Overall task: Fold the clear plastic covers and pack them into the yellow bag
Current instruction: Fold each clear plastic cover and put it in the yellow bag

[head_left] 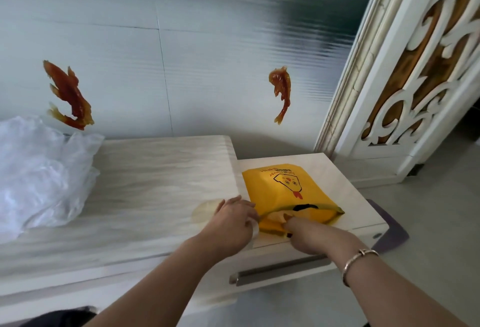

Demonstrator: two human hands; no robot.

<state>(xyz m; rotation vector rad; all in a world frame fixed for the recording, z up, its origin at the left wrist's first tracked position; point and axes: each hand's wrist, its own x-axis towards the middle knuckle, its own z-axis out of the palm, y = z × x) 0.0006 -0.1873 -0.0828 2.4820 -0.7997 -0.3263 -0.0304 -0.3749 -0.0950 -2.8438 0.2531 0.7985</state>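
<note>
The yellow bag (280,191) lies flat on the lower worktop (345,186), its mouth turned toward the person. Both hands work at that mouth. The left hand (231,222) rests at the bag's left corner, and its fingers (253,213) appear to pinch the upper lip and lift it; a strip of clear plastic shows under its palm. The right hand (309,233) reaches into the opening, its fingers (287,219) hidden inside, so whether they are closed on a folded cover cannot be told. Something pale sits just inside the mouth, probably folded plastic, though it is too blurred to be sure.

On the higher worktop (155,170) to the left, a loose heap of clear plastic covers (39,170) lies well apart from the bag, crumpled and not folded. A faint round piece of clear plastic (205,208) lies just beside the left hand.

Judging from this, the packing is under way but far from finished: at most a small part seems to be in the bag, while the big heap is left to fold and pack.
</note>
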